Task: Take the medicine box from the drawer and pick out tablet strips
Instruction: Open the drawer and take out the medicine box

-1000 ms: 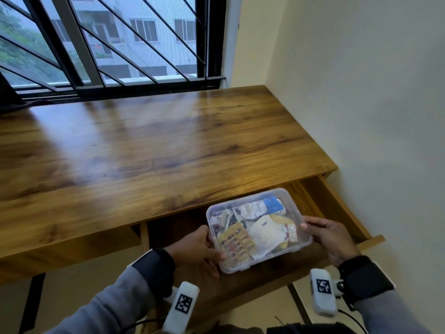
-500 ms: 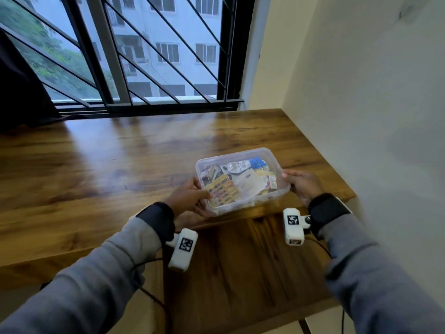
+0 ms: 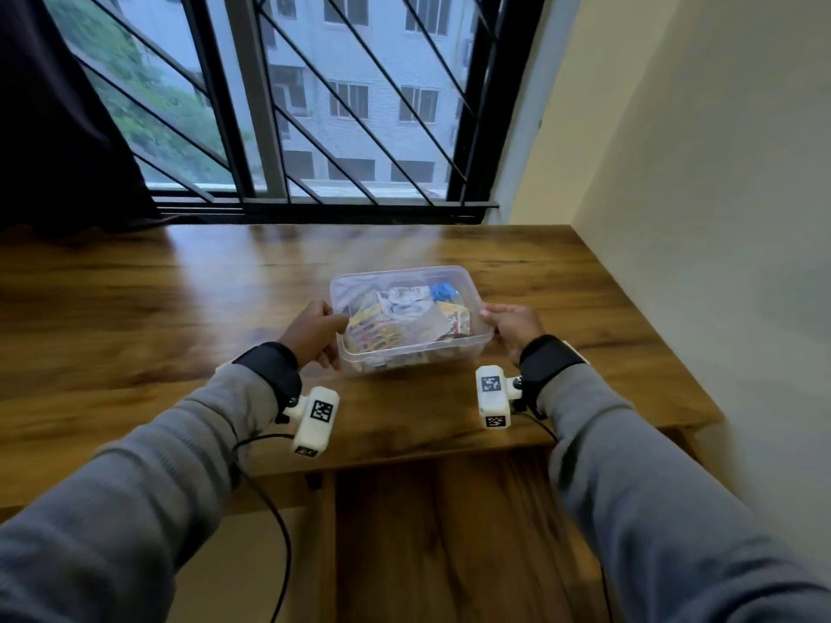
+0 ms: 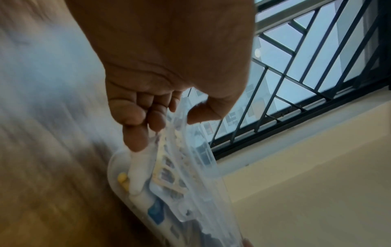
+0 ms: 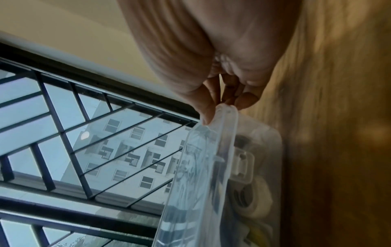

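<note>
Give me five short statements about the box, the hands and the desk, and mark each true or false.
1. Both hands grip the clear plastic box. True: the left hand holds its left end, the right hand its right end.
2. The box is inside the drawer. False: it is over the wooden desk top.
3. The box holds tablet strips and other packets. True.
4. The lid is off and lies on the desk. False: the lid is on the box.
5. A window with black bars is behind the desk. True.
</note>
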`<move>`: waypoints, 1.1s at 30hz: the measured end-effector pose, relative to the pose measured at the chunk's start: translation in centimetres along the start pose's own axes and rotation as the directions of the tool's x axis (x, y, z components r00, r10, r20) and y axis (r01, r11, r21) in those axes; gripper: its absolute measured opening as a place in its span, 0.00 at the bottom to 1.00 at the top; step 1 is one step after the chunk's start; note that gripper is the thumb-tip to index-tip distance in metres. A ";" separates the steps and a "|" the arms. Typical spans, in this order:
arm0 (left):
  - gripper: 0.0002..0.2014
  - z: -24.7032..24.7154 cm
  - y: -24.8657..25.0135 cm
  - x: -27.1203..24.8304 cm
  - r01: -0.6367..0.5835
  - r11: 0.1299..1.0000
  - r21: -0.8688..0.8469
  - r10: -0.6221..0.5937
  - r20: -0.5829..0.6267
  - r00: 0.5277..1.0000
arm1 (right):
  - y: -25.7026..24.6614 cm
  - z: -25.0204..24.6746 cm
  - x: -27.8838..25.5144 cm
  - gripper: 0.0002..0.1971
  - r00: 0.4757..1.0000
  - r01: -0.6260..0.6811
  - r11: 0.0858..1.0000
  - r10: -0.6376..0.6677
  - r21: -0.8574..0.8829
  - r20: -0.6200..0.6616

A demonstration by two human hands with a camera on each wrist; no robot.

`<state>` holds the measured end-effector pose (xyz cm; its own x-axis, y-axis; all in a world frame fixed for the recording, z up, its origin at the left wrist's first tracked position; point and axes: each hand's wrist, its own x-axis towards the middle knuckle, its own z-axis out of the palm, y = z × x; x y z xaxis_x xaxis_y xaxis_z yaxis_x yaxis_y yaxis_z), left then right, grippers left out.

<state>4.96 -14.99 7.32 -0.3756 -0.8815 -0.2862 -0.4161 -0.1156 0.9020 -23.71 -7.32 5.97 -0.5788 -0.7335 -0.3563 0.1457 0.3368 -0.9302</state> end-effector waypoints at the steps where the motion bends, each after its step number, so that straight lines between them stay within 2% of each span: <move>1: 0.06 -1.1 -0.2 0.4 -0.005 1.000 0.002 0.005 -0.025 1.000 | -0.3 1.4 0.4 0.11 1.000 -0.001 1.000 0.001 -0.008 0.019; 5: 0.06 -5.6 -1.1 2.2 -0.002 0.999 0.040 0.007 -0.122 0.993 | -1.2 7.2 2.1 0.17 0.998 -0.011 0.998 0.015 -0.058 0.069; 11: 0.05 -11.6 -2.9 5.1 0.036 0.997 0.067 -0.024 -0.176 0.984 | -1.8 14.5 3.6 0.16 0.994 -0.026 0.997 0.033 -0.076 0.101; 16: 0.06 -14.3 -4.6 6.7 0.064 0.995 0.082 -0.045 -0.212 0.976 | -1.5 18.1 3.8 0.14 0.993 -0.044 0.997 0.051 -0.070 0.107; 20: 0.06 -15.1 -6.1 7.6 0.078 0.992 0.097 -0.056 -0.212 0.976 | -0.4 19.2 4.4 0.15 0.995 -0.062 0.995 0.068 -0.076 0.072; 25: 0.07 -14.9 -7.3 8.0 0.076 0.995 0.068 -0.054 -0.280 0.959 | 0.3 19.3 4.2 0.14 0.998 -0.029 0.995 0.034 -0.098 0.046; 28: 0.12 -14.6 -8.2 7.3 0.033 0.999 0.006 -0.029 -0.323 0.946 | 0.5 18.7 3.2 0.15 0.999 0.010 0.997 -0.005 -0.078 0.053; 30: 0.18 -14.1 -9.0 6.4 -0.006 0.999 -0.040 -0.011 -0.407 0.913 | 0.7 18.0 1.9 0.17 0.998 0.031 0.998 -0.028 -0.062 0.055; 33: 0.24 -12.5 -10.2 4.7 -0.059 0.991 -0.120 -0.013 -0.529 0.848 | 2.0 15.8 -1.2 0.14 0.992 0.047 0.999 -0.044 -0.017 0.121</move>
<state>17.80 -23.67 0.78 0.1251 -0.9886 -0.0836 -0.2907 -0.1171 0.9496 -10.05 -15.14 3.16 -0.4832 -0.8139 -0.3227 0.1048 0.3122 -0.9442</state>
